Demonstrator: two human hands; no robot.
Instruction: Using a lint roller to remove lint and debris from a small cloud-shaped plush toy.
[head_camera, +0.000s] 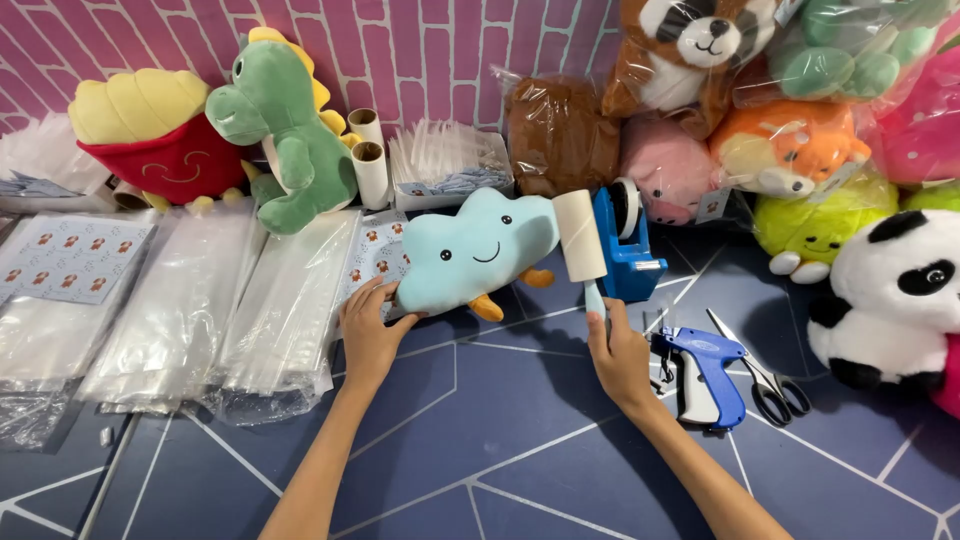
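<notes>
My left hand (368, 330) grips the lower left edge of a light blue cloud plush toy (480, 248) with a smiling face and small orange feet. It is held just above the dark blue surface. My right hand (618, 355) holds the blue handle of a lint roller (581, 237), whose white roll stands upright against the cloud's right side.
Stacks of clear plastic bags (270, 300) and sticker sheets (75, 262) lie at the left. A blue tape dispenser (630, 245) stands behind the roller. A blue tagging gun (705, 375) and scissors (765, 380) lie at the right. Plush toys line the back and right, several bagged.
</notes>
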